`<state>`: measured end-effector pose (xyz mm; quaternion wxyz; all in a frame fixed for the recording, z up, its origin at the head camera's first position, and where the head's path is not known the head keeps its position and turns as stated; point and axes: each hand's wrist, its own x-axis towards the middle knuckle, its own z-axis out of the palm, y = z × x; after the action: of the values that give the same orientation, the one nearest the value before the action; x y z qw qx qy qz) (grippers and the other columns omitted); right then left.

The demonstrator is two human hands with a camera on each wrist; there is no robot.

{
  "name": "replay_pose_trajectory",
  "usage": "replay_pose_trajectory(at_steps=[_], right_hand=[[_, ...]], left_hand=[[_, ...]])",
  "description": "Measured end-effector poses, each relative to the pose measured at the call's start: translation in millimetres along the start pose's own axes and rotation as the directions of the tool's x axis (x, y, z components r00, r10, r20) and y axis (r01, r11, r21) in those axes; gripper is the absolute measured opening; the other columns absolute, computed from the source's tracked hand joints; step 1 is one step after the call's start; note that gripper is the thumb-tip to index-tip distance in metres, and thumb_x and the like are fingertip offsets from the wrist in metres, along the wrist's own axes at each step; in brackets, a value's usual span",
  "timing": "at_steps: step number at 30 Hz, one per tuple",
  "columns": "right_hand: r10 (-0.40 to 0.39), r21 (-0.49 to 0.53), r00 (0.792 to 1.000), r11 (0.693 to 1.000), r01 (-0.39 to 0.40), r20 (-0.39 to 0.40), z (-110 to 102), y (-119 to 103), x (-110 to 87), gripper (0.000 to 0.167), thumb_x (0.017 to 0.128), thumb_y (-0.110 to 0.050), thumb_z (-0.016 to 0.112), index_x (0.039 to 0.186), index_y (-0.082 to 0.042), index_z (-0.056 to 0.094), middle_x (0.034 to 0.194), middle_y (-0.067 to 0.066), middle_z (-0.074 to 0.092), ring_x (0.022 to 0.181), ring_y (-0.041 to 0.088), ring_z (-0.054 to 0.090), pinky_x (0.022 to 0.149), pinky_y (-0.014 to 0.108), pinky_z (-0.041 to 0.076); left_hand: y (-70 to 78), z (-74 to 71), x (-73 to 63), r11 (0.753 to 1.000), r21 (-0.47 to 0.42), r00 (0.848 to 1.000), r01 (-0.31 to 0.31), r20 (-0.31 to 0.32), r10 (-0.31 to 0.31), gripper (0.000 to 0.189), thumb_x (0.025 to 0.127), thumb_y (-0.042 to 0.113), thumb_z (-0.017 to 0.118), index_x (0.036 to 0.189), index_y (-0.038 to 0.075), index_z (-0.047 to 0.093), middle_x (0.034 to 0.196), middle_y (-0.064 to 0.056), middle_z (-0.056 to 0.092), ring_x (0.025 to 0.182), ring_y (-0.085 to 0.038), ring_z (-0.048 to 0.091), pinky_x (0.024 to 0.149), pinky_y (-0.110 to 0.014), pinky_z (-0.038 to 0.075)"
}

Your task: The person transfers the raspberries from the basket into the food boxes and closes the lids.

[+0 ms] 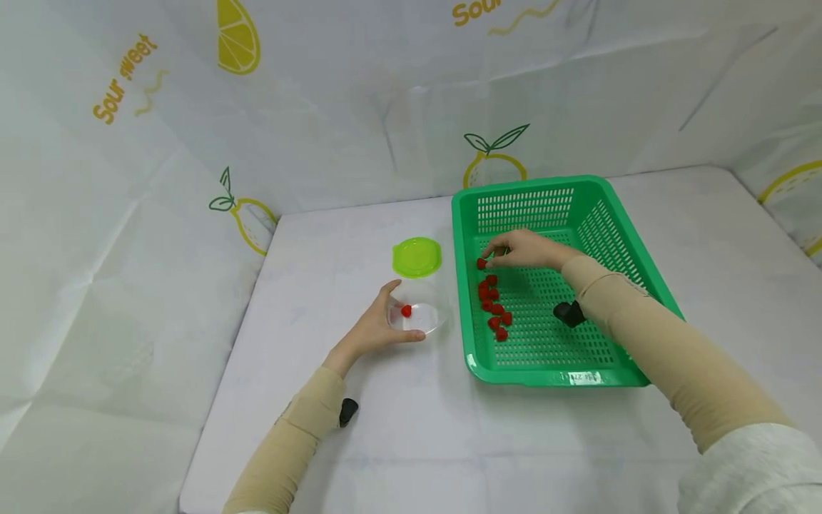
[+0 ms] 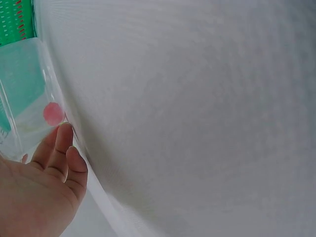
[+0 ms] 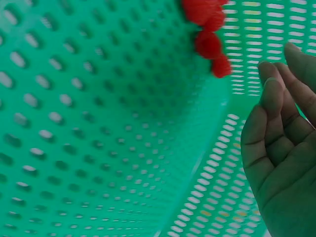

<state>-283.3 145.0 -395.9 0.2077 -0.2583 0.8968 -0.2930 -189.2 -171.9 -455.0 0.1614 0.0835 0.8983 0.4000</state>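
Note:
My left hand (image 1: 375, 325) grips a small clear plastic container (image 1: 424, 319), thumb along the near side and fingers along the far left side. One red raspberry (image 1: 407, 310) lies inside it, showing pink through the wall in the left wrist view. Over the left part of a green basket (image 1: 559, 378), my right hand (image 1: 528, 250) pinches a single raspberry (image 1: 481, 263) at its fingertips; the right wrist view hides that berry behind the fingers. Several more raspberries (image 1: 497, 309) lie in a line along the basket's left side, just nearer than the right hand.
A lime-green lid (image 1: 417, 257) lies flat behind the container. The basket's raised left wall (image 1: 464, 307) stands between container and berries. Black wrist cameras (image 1: 568, 313) hang under the forearms. A white cloth with lemon prints (image 1: 494, 168) rises behind the white table (image 1: 398, 428).

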Motion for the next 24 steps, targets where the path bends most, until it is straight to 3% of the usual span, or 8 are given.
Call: replay_pose_trajectory(at_steps=[5,13,24], right_hand=[[0.006,-0.016,0.999,1.0,-0.005,0.044,5,10,1.0,0.031,0.091,-0.023,0.059,0.117,-0.007,0.062,0.097,0.008,0.067,0.088,0.022,0.06,0.074,0.033,0.047],[0.009,-0.015,0.992,1.0,-0.007,0.128,18,20,4.3,0.031,0.089,-0.022,0.062,0.116,-0.006,0.062,0.096,0.009,0.067,0.086,0.019,0.06,0.073,0.03,0.047],[0.012,0.033,0.989,0.999,-0.017,0.15,23,29,9.6,0.036,0.088,-0.019,0.064,0.121,-0.006,0.059,0.09,0.006,0.063,0.077,0.015,0.052,0.067,0.027,0.043]], left_hand=[[-2.5,1.2,-1.4,1.0,-0.019,1.0,-0.004,-0.001,0.004,0.112,0.059,0.057,0.08,0.146,0.036,0.013,0.143,-0.004,0.037,0.132,-0.024,0.038,0.108,-0.052,0.033],[-4.1,3.6,-3.3,1.0,-0.012,1.0,-0.005,-0.003,0.004,0.109,0.058,0.06,0.079,0.145,0.037,0.018,0.134,-0.001,0.044,0.124,-0.02,0.043,0.106,-0.05,0.037],[1.4,0.8,-0.3,1.0,-0.007,1.0,-0.01,0.016,0.011,0.11,0.059,0.06,0.079,0.146,0.033,0.017,0.146,0.001,0.033,0.132,-0.02,0.037,0.108,-0.051,0.034]])
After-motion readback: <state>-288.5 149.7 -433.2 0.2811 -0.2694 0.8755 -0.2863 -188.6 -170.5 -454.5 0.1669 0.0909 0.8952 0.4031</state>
